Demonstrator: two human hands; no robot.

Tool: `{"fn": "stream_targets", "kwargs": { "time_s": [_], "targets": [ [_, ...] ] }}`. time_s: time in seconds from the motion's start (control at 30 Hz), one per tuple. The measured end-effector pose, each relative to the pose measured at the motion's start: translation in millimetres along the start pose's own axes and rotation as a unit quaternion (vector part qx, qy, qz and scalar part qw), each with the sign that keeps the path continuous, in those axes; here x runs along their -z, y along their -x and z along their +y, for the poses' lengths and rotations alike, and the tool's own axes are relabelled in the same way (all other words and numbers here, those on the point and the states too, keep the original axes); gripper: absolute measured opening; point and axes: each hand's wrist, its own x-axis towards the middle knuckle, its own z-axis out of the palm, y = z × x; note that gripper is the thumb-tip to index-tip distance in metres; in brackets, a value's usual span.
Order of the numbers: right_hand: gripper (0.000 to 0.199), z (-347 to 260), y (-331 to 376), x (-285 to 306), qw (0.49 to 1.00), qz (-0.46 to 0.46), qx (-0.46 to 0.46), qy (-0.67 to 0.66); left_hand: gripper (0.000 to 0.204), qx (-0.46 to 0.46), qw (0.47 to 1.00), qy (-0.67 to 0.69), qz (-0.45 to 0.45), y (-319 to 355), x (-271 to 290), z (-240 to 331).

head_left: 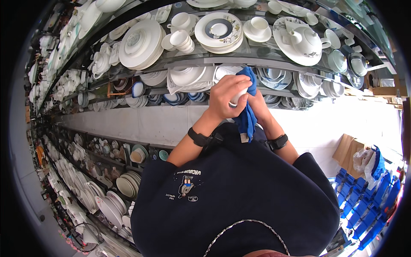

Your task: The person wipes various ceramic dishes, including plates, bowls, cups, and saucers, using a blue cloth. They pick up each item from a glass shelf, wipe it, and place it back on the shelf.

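In front of my chest, my left hand [227, 95] is closed around a small white ceramic piece [238, 97]. Fingers cover most of that piece, so its exact kind is hidden; a rounded white edge shows between thumb and fingers. My right hand [257, 104] grips a blue cloth [246, 121] close against the white piece. One part of the cloth sticks up above the hands, and the rest hangs down toward my dark shirt, with a pale tag at its lower end. Part of my right hand is behind the cloth and my left hand.
Just beyond my hands stands a glass shelf of tableware, with stacked plates [219, 32], a teapot [305, 41] and stacked cups [182, 41]. Bowls and plates fill the lower shelf. More dish shelves [126, 185] line the left behind me. Blue crates [364, 201] and cardboard [349, 154] sit at right.
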Motion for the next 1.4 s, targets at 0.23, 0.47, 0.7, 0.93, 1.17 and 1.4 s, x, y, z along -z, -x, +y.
{"fn": "stream_targets", "kwargs": {
  "time_s": [0.23,0.47,0.7,0.93,1.17,1.4],
  "targets": [
    [0.027,18.6,3.0,-10.7,0.975,-0.063,-0.088,-0.194,0.028,-0.015,1.000,-0.025,-0.002,-3.5,20.4,-2.4],
    [0.046,-4.6,5.1,-15.6,0.989,-0.057,-0.057,-0.124,0.052,0.208,0.963,0.141,0.096,19.9,21.1,-1.8],
    [0.046,-5.8,4.6,-10.7,0.998,0.003,-0.034,-0.061,0.070,0.189,0.972,0.138,0.011,19.7,18.4,9.2],
    [0.036,-6.0,6.0,22.0,0.992,0.009,0.055,0.115,0.077,0.148,0.963,0.006,-0.227,12.6,35.7,14.9],
    [0.038,6.3,5.4,45.7,0.981,0.054,0.049,0.177,0.054,0.127,0.943,-0.115,-0.287,4.0,19.7,33.0],
    [0.039,-12.5,7.7,42.0,0.985,0.071,0.079,0.137,0.051,0.160,0.939,-0.076,-0.296,1.1,15.2,17.8]
  ]
}}
